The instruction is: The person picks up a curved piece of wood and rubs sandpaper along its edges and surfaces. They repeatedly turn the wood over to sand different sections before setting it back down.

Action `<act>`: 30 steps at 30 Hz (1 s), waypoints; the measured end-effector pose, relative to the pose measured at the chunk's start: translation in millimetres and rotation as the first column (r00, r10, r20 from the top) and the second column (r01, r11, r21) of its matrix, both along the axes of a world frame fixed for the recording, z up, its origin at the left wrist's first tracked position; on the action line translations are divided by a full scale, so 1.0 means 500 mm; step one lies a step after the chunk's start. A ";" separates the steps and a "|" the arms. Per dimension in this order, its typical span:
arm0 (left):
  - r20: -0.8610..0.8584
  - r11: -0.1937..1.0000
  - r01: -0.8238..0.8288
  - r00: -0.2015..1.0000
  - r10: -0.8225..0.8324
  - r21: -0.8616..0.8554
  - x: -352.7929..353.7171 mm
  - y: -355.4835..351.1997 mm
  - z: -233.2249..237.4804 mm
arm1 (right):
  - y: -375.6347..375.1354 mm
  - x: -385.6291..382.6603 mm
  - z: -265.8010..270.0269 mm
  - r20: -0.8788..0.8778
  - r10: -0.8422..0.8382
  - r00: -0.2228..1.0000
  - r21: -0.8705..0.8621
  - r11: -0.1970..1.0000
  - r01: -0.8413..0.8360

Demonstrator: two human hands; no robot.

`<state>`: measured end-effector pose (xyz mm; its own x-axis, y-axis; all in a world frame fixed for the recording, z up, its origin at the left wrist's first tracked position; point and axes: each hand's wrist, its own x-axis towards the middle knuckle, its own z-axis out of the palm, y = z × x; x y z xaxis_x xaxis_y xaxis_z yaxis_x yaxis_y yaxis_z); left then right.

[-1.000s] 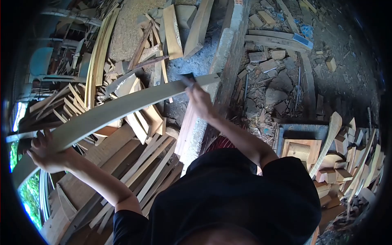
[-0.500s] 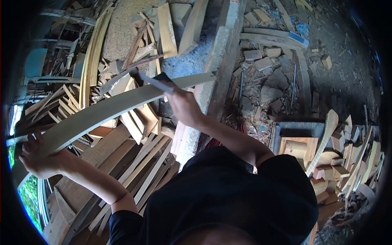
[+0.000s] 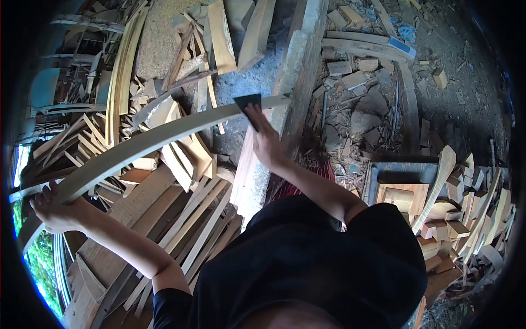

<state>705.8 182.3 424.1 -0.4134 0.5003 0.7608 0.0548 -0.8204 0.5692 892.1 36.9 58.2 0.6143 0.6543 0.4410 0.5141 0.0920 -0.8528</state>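
Observation:
A long curved wooden strip (image 3: 148, 143) spans from the lower left to the concrete ledge at upper middle. Near its left end, my left hand (image 3: 57, 211) is closed around it, fingers over the far edge. Toward its other end, my right hand (image 3: 264, 140) presses a dark, flat piece that looks like sandpaper (image 3: 249, 102) against the strip. The fingers of that hand lie close together along the sheet, and part of the sheet is hidden under them. The strip's tip (image 3: 282, 101) shows just past the sandpaper, over the ledge.
A concrete ledge (image 3: 293, 66) runs upward beside my right hand. Offcuts and boards (image 3: 197, 214) lie below the strip. Tall boards (image 3: 222, 41) stand beyond it. At right are a box-like frame (image 3: 372, 181), a long shaped wooden piece (image 3: 438, 186) and stacked blocks (image 3: 455, 219).
My right hand has slid right along the strip with the sandpaper, which now shows its broad dark face. My left hand keeps its hold, and the strip looks slightly rolled.

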 end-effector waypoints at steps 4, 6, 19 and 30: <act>-0.045 0.999 -0.018 0.999 0.020 0.044 -0.034 0.038 0.012 | 0.062 0.040 -0.138 -0.045 -0.243 0.969 -0.159 0.959 0.233; -0.033 0.999 -0.039 0.999 0.041 0.033 -0.021 0.029 0.015 | 0.051 0.032 -0.091 -0.146 -0.222 0.964 -0.210 0.959 0.189; -0.322 0.998 0.033 0.947 -0.016 0.047 0.071 0.005 0.013 | 0.036 0.070 -0.129 0.104 -0.315 0.943 -0.325 0.885 0.332; -0.468 0.987 0.115 0.882 -0.052 0.108 0.079 0.013 0.027 | 0.065 0.114 -0.186 -0.146 -0.279 0.949 -0.512 0.842 0.169</act>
<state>745.1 188.9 437.7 0.0407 0.4016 0.9149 0.2137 -0.8980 0.3846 949.0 69.3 -34.7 0.8107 0.5832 -0.0520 0.2765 -0.4596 -0.8440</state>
